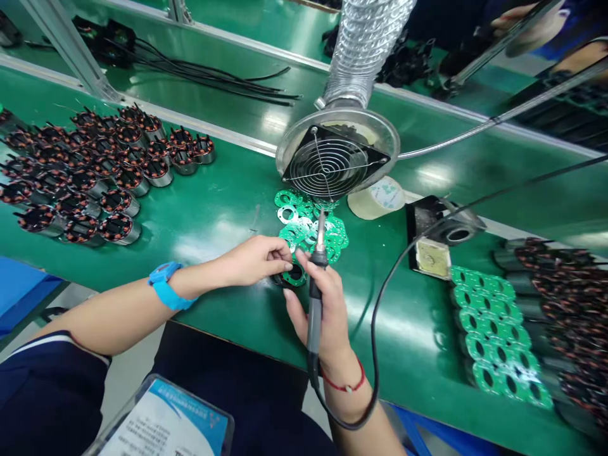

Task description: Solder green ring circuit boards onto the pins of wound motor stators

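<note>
Right in front of the worker, at the centre of the dial, a single green ring board (287, 277) sits between the two hands, over something dark that I take for a wound core. The left hand (256, 259) comes in from nine o'clock, its fingers curled narrow at the ring's edge; I cannot tell whether they pinch anything. The right hand (327, 304) holds a soldering iron (315, 316), tip towards twelve (well away from the ring), with its free fingertips near the board.

I'd judge the job well under way but far from finished. Between three and four o'clock, neat rows of ringed units (505, 329) look done. The bare wound cores (118, 201) towards ten o'clock seem to be waiting, and the loose ring boards (297, 231) at twelve, just beyond the hands, look unused. More wound cores (570, 316) crowd three o'clock; whether they are finished, I can't say.

As for writing, the badge (171, 418) towards seven carries a blue band and small lines of print, too blurred to read. The tape roll (375, 202) at two shows pale green marks, equally illegible.
</note>
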`<state>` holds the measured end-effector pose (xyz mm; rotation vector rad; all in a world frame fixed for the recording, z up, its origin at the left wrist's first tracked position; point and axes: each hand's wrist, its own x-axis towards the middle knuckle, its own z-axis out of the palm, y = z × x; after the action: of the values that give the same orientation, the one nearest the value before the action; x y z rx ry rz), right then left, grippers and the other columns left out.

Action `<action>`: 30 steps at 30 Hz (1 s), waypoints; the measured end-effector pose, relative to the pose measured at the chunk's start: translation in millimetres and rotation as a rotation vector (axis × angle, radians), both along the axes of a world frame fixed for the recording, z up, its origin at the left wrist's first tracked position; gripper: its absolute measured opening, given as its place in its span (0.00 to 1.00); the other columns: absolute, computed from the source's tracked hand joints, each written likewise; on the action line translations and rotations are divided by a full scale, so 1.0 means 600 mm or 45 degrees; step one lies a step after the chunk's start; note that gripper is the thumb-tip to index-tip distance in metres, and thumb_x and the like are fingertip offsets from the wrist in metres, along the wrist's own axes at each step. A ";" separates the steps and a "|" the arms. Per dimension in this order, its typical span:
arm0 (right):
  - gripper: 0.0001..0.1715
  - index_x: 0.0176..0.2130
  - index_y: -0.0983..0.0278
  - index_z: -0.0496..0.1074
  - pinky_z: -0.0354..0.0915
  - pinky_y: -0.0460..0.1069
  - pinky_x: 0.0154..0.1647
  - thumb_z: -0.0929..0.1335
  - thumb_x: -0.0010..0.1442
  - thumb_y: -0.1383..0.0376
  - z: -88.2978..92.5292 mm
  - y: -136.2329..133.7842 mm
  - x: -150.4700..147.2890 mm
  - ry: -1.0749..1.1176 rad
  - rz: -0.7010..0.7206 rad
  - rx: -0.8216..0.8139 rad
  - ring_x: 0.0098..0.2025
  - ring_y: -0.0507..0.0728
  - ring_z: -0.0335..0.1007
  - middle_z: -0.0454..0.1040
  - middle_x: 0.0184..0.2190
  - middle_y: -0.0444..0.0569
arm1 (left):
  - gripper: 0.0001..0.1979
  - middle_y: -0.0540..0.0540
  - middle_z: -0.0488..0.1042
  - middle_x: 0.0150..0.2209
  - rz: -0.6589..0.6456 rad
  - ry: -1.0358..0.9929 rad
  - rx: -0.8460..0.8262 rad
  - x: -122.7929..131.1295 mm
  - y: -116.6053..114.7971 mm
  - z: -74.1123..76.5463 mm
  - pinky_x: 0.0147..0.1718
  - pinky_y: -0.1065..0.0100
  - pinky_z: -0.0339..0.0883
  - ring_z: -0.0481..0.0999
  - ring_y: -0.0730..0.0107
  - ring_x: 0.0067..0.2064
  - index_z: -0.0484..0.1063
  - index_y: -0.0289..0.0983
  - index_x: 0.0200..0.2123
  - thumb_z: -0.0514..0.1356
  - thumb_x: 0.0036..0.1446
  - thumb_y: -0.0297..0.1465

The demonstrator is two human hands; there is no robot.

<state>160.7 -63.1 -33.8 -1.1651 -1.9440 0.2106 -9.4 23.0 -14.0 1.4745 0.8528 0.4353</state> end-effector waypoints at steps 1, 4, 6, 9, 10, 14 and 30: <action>0.36 0.65 0.58 0.55 0.68 0.63 0.54 0.68 0.61 0.69 0.002 0.000 -0.001 -0.025 0.006 0.020 0.59 0.63 0.66 0.73 0.55 0.58 | 0.02 0.53 0.70 0.28 0.001 -0.018 -0.018 0.000 0.001 -0.001 0.33 0.72 0.62 0.68 0.76 0.31 0.68 0.34 0.32 0.59 0.57 0.26; 0.33 0.63 0.59 0.58 0.69 0.60 0.51 0.68 0.62 0.70 0.005 0.000 -0.003 -0.088 -0.059 0.040 0.56 0.62 0.68 0.76 0.52 0.56 | 0.02 0.52 0.70 0.29 0.007 -0.029 -0.002 -0.002 0.000 -0.001 0.33 0.72 0.62 0.68 0.76 0.32 0.69 0.34 0.32 0.59 0.58 0.26; 0.30 0.62 0.59 0.60 0.70 0.58 0.48 0.67 0.62 0.70 0.008 -0.001 -0.003 -0.092 -0.102 0.033 0.52 0.61 0.70 0.77 0.49 0.55 | 0.03 0.53 0.69 0.28 0.020 0.010 0.035 -0.003 -0.002 0.003 0.32 0.72 0.61 0.67 0.76 0.31 0.68 0.34 0.32 0.58 0.59 0.27; 0.26 0.59 0.60 0.63 0.70 0.56 0.46 0.66 0.62 0.71 0.010 -0.004 -0.002 -0.032 -0.119 0.019 0.46 0.59 0.73 0.80 0.44 0.51 | 0.04 0.54 0.66 0.26 0.064 0.089 0.081 -0.003 -0.007 0.010 0.30 0.72 0.59 0.65 0.76 0.29 0.67 0.35 0.31 0.56 0.60 0.27; 0.25 0.58 0.60 0.63 0.70 0.56 0.46 0.66 0.62 0.72 0.010 -0.005 -0.002 0.006 -0.124 0.010 0.45 0.59 0.74 0.80 0.42 0.50 | 0.04 0.54 0.66 0.26 0.086 0.116 0.109 -0.002 -0.008 0.012 0.30 0.72 0.58 0.64 0.76 0.29 0.67 0.35 0.31 0.56 0.60 0.27; 0.23 0.57 0.60 0.66 0.70 0.57 0.48 0.66 0.63 0.73 0.004 -0.013 0.001 0.173 -0.175 -0.014 0.45 0.59 0.76 0.82 0.38 0.48 | 0.04 0.54 0.66 0.26 0.122 0.215 0.278 0.001 -0.009 0.018 0.30 0.72 0.58 0.64 0.75 0.28 0.67 0.35 0.31 0.55 0.60 0.25; 0.08 0.41 0.61 0.75 0.68 0.51 0.28 0.66 0.63 0.64 -0.011 -0.042 0.027 0.527 -0.241 0.069 0.23 0.53 0.68 0.71 0.26 0.43 | 0.07 0.53 0.66 0.25 0.077 0.391 0.596 0.006 -0.001 0.031 0.30 0.72 0.54 0.63 0.76 0.28 0.68 0.34 0.27 0.56 0.55 0.19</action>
<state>177.0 -88.3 -40.1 -1.1574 -1.4626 0.2728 -5.8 22.6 4.6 1.9862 1.0891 0.4815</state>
